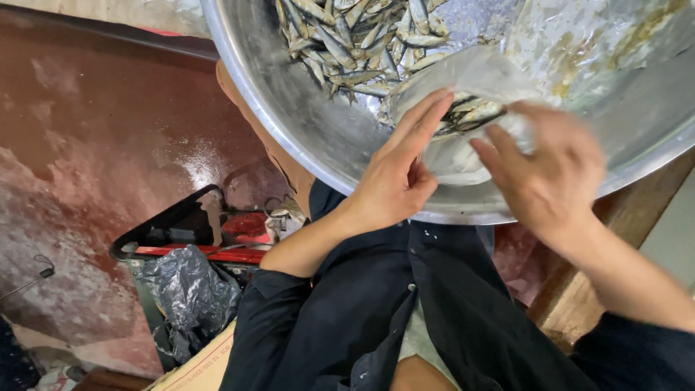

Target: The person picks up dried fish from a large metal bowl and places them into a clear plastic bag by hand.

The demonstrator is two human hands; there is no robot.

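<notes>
A big steel basin [289, 108] fills the top of the head view, with a heap of small silvery fish [362, 36] at its far side. A clear plastic bag [470, 80] with a few fish inside lies in the basin. My left hand [398, 170] rests over the basin's near rim, fingers straight and pressed against the bag's edge. My right hand [546, 170], blurred by motion, grips the bag from the right side. Both dark sleeves reach up from the bottom of the view.
A wet reddish-brown floor [87, 145] lies to the left. Below the basin stands a black-framed cart [181, 224] with a crumpled black plastic bag [188, 289] and a red part. A wooden table edge [579, 289] shows at the right, cardboard [203, 366] at the bottom.
</notes>
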